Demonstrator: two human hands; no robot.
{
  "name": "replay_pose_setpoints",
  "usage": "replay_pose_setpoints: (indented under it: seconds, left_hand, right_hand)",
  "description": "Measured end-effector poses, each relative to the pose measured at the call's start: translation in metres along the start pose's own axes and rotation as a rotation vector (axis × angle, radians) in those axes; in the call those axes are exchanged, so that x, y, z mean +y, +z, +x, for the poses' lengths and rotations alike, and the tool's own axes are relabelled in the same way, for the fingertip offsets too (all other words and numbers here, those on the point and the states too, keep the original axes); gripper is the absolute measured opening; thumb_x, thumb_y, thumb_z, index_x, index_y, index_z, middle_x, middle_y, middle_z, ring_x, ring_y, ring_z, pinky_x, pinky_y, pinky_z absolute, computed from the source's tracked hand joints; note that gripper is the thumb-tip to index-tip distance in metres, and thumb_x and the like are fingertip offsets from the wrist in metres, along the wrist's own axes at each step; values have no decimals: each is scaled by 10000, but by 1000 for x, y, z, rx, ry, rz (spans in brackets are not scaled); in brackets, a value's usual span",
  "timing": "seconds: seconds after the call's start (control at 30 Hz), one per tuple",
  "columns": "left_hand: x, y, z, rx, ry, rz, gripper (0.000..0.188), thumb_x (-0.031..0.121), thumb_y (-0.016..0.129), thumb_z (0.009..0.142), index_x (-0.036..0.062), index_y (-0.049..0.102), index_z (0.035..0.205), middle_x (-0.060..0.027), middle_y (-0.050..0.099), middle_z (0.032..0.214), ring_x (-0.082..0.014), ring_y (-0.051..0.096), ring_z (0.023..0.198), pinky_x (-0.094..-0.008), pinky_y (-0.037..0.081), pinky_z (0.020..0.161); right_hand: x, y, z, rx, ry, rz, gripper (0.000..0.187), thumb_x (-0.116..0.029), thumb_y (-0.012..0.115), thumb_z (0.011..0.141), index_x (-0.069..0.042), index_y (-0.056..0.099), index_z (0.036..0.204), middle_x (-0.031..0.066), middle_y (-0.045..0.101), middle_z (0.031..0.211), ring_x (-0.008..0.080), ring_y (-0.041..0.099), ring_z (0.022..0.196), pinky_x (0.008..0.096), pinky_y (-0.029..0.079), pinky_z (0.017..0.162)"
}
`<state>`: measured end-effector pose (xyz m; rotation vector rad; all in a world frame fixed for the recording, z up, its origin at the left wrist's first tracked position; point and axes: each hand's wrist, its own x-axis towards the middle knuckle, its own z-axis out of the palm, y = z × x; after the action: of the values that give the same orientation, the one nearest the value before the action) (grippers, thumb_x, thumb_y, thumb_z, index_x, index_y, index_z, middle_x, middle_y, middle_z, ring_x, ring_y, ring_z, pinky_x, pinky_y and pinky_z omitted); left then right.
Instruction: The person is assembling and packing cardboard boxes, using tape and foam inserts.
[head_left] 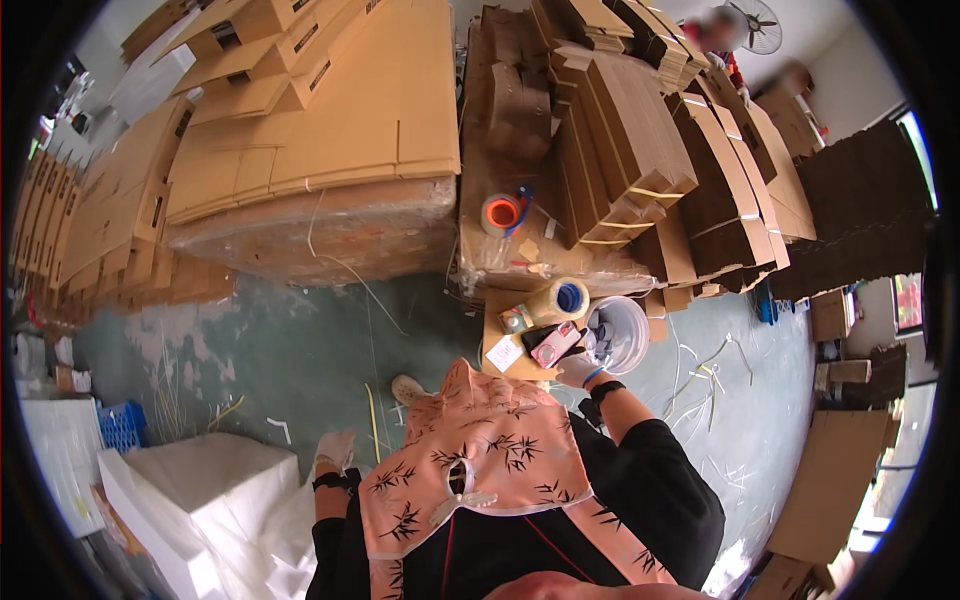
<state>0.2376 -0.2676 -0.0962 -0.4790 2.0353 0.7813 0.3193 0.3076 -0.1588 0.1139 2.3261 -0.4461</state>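
My right hand (577, 370), in a pale glove with dark fingertips, is at the edge of a small cardboard surface (545, 371) in front of me. Its fingers close on the right side of a small pink rectangular device (554, 345), which has a black thing beside it. A white paper slip (503, 353) lies to the left. Behind the device rests a wide roll of clear tape (556, 303) with a blue core. Down at my left side hangs my left hand (336, 449), pale-gloved, fingers loosely extended and nothing visible in them, near a large white sheet-like bundle (215, 490).
A white bucket (618, 335) stands right of the cardboard surface. Beyond are stacks of flat cardboard (330, 110) and bundled cartons (625, 140). An orange tape roll (501, 214) sits on the pallet-like stack. Cut straps (710, 380) litter the floor. Another person (722, 45) is far right.
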Motion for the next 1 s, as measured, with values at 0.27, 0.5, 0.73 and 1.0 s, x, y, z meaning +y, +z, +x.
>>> replay_pose_setpoints:
  seconds: [0.27,0.5,0.73,1.0]
  left_hand:
    - [50,-131,54,1,91,-249,291,299,592,859,34,568,741,-31,528,559,-143,510,455,-310,397,420]
    - [62,-159,82,40,234,-495,202,176,590,893,9,620,1004,-75,640,784,-168,636,653,-301,540,589]
    - [64,-193,97,-62,315,-561,378,341,513,966,-5,578,1103,-86,636,887,-173,638,732,-309,548,674]
    - [204,-232,108,-5,529,-449,382,333,462,990,-15,583,1092,-135,660,937,-208,673,773,-325,568,724]
  right_hand:
    - [-155,-96,31,316,-77,107,262,-302,571,792,-79,677,881,182,669,868,370,634,869,455,499,765]
    - [-172,-115,62,364,-49,239,274,-310,572,798,-73,671,895,165,674,923,369,628,897,450,492,798]
    - [-114,-114,123,444,-425,-240,147,-139,590,755,-31,654,831,133,650,847,318,655,837,396,526,689]
    - [-108,-187,155,263,361,969,503,-467,509,867,21,609,792,121,607,626,243,630,542,363,470,526]
